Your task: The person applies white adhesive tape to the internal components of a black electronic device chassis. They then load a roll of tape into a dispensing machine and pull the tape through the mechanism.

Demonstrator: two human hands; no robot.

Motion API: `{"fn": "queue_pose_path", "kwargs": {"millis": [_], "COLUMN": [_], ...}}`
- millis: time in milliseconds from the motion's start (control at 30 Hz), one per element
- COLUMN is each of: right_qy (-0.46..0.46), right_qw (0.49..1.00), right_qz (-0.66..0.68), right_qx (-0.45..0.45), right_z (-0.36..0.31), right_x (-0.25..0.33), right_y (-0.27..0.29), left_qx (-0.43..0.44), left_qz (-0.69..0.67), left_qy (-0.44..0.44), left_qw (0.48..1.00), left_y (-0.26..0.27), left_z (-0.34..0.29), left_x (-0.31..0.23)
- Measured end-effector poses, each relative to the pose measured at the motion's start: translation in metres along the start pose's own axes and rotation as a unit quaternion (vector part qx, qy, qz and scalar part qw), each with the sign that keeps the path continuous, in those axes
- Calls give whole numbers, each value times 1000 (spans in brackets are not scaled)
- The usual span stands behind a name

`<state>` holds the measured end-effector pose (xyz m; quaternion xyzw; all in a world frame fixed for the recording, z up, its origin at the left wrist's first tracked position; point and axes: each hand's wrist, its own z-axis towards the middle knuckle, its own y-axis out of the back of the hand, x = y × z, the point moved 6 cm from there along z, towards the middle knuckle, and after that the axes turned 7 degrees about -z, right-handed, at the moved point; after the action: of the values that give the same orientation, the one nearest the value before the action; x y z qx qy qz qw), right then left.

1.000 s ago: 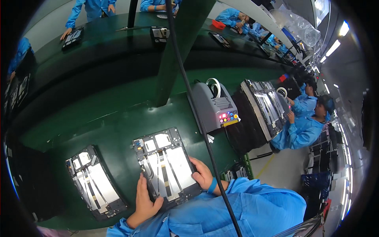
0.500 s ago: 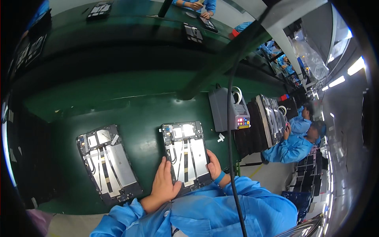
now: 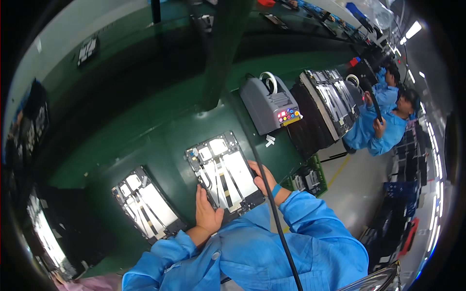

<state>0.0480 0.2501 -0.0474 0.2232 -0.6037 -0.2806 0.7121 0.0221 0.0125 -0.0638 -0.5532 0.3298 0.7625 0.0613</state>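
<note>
An opened tablet (image 3: 224,169) lies between my hands, its silver battery, black ribbon cables and bare circuit boards facing up. My left hand (image 3: 208,213) grips its left edge near the lower corner, thumb bent inward. On the opposite side my right hand (image 3: 262,177), with a blue band at the wrist, holds the right edge; some of its fingers are hidden behind a hanging black cable (image 3: 272,201). To the left, a second opened tablet (image 3: 148,203) of the same kind rests on the green table (image 3: 167,150), touched by neither hand.
A grey tape dispenser (image 3: 268,104) with lit buttons stands beyond my right hand, white tape scraps (image 3: 270,140) near it. Right of it rises a stack of tablets (image 3: 332,99) on dark trays. A green crate (image 3: 315,175) sits lower. A co-worker (image 3: 383,128) holds a dark panel.
My view has swung to the right, so the dispenser and stack sit differently and the green crate shows. Both hands stay on the tablet's edges. The co-worker now holds up a dark panel.
</note>
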Motion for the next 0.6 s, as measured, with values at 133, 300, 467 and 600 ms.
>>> {"fn": "queue_pose_path", "kwargs": {"millis": [133, 300, 467, 600], "right_qy": [15, 5, 13, 13], "right_qw": [1000, 999, 997, 997], "right_qz": [-11, -11, -33, -40], "right_qx": [-8, -45, -68, -64], "right_z": [-2, -3, -11, -13], "right_x": [-18, -10, -15, -17], "right_y": [-8, -2, 0, 0], "left_qx": [18, 19, 22, 33], "left_qz": [20, 26, 23, 25], "left_qy": [16, -31, -23, -18], "left_qw": [1000, 999, 999, 999], "left_y": [-1, -1, -3, -5], "left_z": [0, 0, -1, 1], "left_x": [8, 7, 4, 3]}}
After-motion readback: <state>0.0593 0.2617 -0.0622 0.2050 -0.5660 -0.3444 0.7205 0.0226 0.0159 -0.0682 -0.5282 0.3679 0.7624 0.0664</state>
